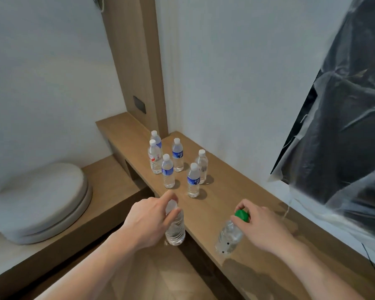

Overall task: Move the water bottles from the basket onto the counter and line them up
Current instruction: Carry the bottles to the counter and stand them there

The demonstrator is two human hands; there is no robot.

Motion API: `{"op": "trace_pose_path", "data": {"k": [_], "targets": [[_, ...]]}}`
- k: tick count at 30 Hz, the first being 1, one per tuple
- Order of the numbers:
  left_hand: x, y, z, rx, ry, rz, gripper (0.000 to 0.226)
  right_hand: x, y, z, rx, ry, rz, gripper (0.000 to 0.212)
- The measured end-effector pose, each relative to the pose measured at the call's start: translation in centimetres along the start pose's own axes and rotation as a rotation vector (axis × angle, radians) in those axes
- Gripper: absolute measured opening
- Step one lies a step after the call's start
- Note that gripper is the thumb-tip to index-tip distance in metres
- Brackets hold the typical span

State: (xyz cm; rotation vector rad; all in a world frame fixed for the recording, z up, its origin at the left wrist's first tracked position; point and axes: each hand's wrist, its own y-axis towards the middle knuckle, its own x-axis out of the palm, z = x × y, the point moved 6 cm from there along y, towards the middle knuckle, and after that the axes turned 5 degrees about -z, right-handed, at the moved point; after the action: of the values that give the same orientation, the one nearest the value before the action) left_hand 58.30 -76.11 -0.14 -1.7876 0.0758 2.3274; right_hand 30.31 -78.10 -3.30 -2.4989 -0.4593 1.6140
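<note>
Several clear water bottles with white caps stand in two loose rows on the wooden counter, the nearest one with a blue label. My left hand grips the neck of a white-capped bottle held at the counter's front edge. My right hand pinches the top of a green-capped bottle, which tilts over the counter near its front. No basket is in view.
A white wall runs behind the counter. A dark screen under plastic sheeting hangs at the right. Round grey cushions lie on a lower wooden ledge at the left. A wooden pillar with a dark switch plate stands at the corner.
</note>
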Motion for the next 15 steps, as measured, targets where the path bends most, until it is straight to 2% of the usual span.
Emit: {"op": "trace_pose_path", "data": {"k": [7, 15], "targets": [[2.5, 11.1, 0.4, 0.173, 0.055, -0.098, 0.029, -1.0, 7.9, 1.6, 0.085, 0.003, -0.004, 0.021], [5.1, 23.5, 4.3, 0.341, 0.191, -0.142, 0.028, -0.8, 15.9, 4.9, 0.172, 0.049, -0.012, 0.024]]}}
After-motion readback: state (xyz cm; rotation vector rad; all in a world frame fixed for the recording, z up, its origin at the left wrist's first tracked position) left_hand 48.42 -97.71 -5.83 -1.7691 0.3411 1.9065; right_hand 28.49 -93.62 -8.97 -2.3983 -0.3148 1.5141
